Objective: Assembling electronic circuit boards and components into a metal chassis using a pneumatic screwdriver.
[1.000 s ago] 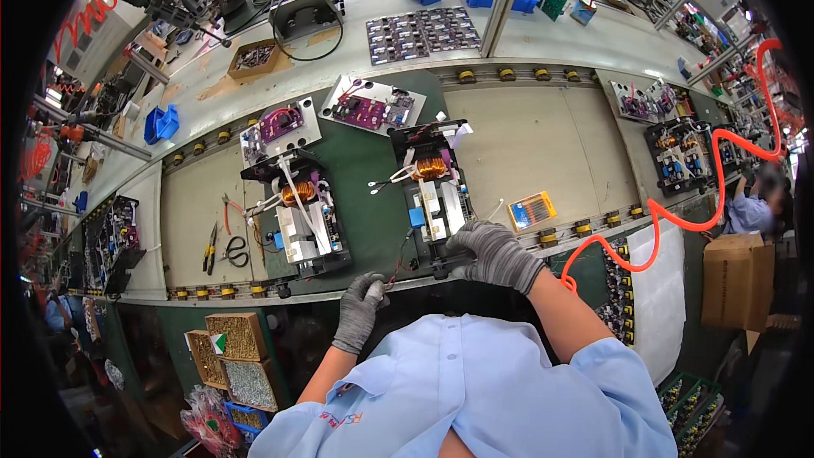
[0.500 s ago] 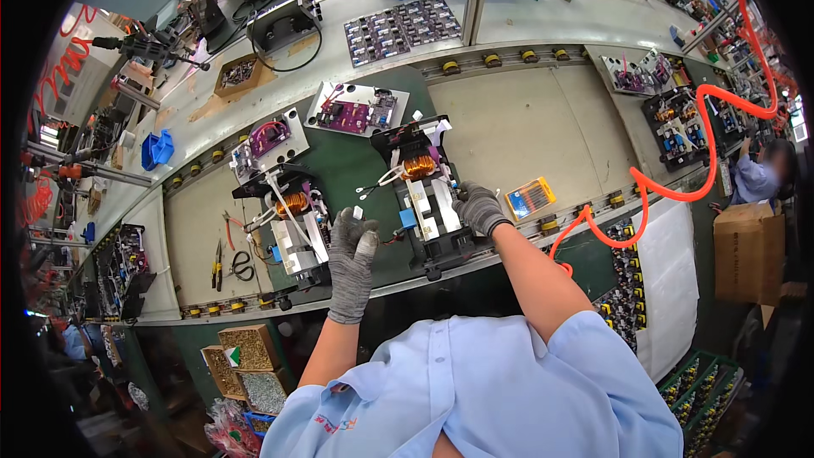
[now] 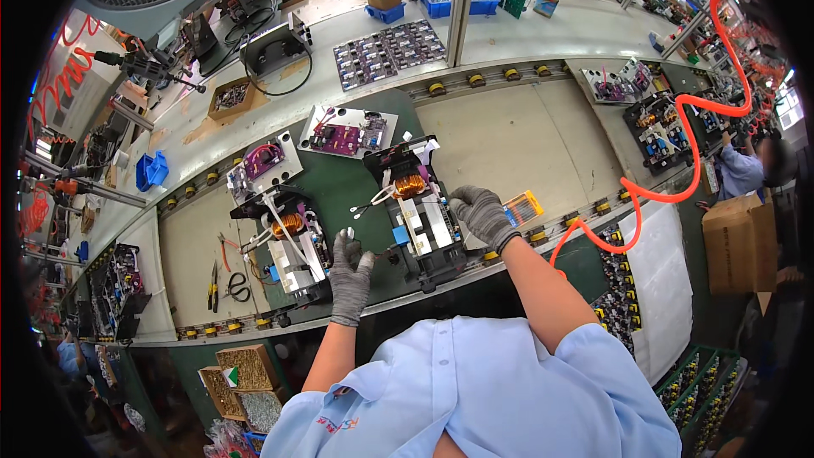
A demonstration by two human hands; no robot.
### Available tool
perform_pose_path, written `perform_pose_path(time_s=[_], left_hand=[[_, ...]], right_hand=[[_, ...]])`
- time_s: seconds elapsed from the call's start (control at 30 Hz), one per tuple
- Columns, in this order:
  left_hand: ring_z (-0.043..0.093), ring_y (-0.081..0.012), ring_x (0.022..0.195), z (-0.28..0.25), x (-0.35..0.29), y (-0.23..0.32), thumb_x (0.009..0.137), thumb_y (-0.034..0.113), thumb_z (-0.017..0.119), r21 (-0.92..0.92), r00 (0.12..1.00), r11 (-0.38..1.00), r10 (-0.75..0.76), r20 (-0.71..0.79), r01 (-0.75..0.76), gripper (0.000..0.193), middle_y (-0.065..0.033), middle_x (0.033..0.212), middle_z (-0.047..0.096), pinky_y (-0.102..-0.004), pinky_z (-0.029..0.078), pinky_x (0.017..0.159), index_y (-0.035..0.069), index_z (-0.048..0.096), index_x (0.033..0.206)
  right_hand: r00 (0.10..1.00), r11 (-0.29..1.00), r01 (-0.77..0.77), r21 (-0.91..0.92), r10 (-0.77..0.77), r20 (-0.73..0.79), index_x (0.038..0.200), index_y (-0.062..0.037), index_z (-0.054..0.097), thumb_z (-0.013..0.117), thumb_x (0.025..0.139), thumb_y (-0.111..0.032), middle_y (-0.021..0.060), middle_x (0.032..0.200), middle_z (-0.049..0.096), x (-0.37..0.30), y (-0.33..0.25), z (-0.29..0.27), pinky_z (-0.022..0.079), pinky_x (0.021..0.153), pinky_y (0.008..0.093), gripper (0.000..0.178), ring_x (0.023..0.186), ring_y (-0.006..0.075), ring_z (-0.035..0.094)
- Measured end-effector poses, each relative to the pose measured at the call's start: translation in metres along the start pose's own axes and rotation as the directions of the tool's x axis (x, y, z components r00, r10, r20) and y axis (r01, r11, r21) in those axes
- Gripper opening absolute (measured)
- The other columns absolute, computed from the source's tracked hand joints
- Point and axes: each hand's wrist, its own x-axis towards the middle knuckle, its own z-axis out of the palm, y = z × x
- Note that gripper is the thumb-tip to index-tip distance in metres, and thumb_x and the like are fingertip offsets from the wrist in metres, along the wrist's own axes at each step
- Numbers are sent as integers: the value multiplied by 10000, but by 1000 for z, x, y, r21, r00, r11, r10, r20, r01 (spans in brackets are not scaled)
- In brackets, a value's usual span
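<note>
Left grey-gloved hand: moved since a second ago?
Yes. The left grey-gloved hand went from the near conveyor rail up onto the green belt, away from the person, and now sits between the two black coil assemblies.

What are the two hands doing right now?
Left hand: holds a small white part; grip closed.
Right hand: resting on the electronic assembly; grip unclear.

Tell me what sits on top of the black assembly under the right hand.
On the black assembly: a copper-wound coil, white wires and silvery finned blocks. The gloved right hand covers its right edge, so what lies there cannot be seen.
</note>
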Motion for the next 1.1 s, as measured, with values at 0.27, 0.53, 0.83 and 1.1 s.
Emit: perform_pose_path(time_s=[0.27,0.53,0.83,1.1], left_hand=[[650,-302,1124,13,28,-35,852,336,736,676,921,732,-318,223,90,642,-147,1166,697,-380,496,984,85,511,1398],[643,-359,1002,2,6,24,806,293,754,706,995,705,-8,101,-67,531,-194,1125,653,-455,510,920,88,610,1274],[622,-356,1041,44,99,58,870,275,638,813,943,491,262,204,-312,407,-162,1085,655,-497,477,908,78,580,1221],[668,-416,905,64,103,10,987,317,455,574,961,808,-246,129,130,292,-227,938,693,-541,510,837,70,583,1073]], right_hand=[[982,973,182,141,-187,20,1012,-86,689,652,913,-172,138,880,679,-45,-61,13,534,726,358,136,761,253,665],[880,863,475,-170,-471,64,987,-94,665,687,849,-201,123,877,679,-48,-55,34,532,734,444,176,790,325,661],[809,794,567,-221,-587,-34,960,-91,672,697,813,-160,112,791,660,-51,-67,35,522,687,440,165,722,311,654],[834,814,529,-240,-551,-30,993,-67,687,695,800,-105,112,800,664,-51,-77,36,521,710,414,196,751,300,650]])
